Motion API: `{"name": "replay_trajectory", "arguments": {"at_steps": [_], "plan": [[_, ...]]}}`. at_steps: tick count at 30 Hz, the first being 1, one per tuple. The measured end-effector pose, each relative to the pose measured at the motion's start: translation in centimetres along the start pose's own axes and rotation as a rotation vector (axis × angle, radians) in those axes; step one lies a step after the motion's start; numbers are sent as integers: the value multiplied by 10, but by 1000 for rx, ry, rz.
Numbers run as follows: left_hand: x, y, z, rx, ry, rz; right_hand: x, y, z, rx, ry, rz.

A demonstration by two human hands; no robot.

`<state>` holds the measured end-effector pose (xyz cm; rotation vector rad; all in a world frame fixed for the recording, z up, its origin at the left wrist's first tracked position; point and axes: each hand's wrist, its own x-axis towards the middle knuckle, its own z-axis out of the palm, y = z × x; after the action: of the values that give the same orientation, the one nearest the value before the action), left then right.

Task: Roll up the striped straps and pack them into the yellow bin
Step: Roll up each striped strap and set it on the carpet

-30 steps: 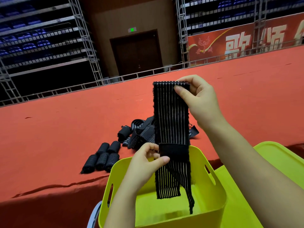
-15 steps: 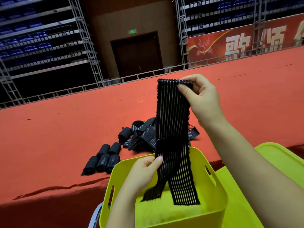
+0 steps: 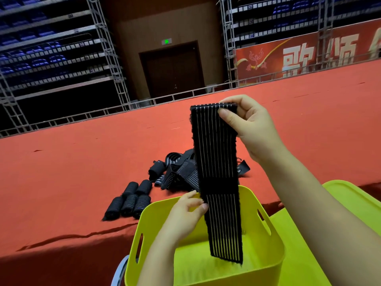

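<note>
A long black elastic strap with thin white lengthwise stripes (image 3: 217, 172) hung upright and flat above the open yellow plastic bin with slotted handles (image 3: 266, 240). The right hand (image 3: 250, 129) held the strap's top edge, with the thumb across the front face and the curled fingers (image 3: 228, 118) behind it, pinching the fabric. A plain black band crossed the strap a little above the bin's far rim. Below that band, the left hand (image 3: 185, 213) met the strap's left edge, its thumb and bent fingers closing on that edge just above the bin's opening. The strap's lower end dangled inside the bin, near the right wall; whether it touched the bottom could not be told.

The bin stood at the near edge of a desk covered in red cloth (image 3: 82, 162). On the cloth beyond the bin lay a loose heap of unrolled black striped straps (image 3: 179, 172), partly hidden behind the hanging strap. Just left of that heap sat a cluster of rolled black strap bundles (image 3: 132, 200), lying side by side and touching, with one more dark roll (image 3: 154, 172) at the heap's left edge. A flat yellow-green lid (image 3: 350, 197) lay to the right of the bin under the right forearm. Metal scaffolding (image 3: 107, 58), a dark double door (image 3: 173, 67) and a red banner with white characters (image 3: 299, 56) stood behind the desk.
</note>
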<state>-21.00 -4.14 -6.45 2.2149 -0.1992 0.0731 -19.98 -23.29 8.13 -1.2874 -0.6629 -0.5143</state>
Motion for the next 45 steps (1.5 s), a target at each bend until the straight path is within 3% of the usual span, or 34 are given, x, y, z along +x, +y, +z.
{"name": "replay_trajectory", "arguments": {"at_steps": [5,13,16,19,30,36,45], "plan": [[-1,0,-3,55,105,-2,-1,-1,-1,-10,-22,5],[-12,15,-25,66,87,-55,-7,-1,3,16,-32,36],[-20,43,-50,-184,176,52,-17,2,2,28,-29,66],[-27,77,-59,-579,91,220,-34,8,3,60,-55,130],[-37,79,-33,-543,244,344,-80,19,0,-1,-141,309],[-45,78,-29,-632,149,260,-86,21,2,-143,-105,185],[-45,77,-33,-815,1,182,-88,23,-8,-32,-89,276]]}}
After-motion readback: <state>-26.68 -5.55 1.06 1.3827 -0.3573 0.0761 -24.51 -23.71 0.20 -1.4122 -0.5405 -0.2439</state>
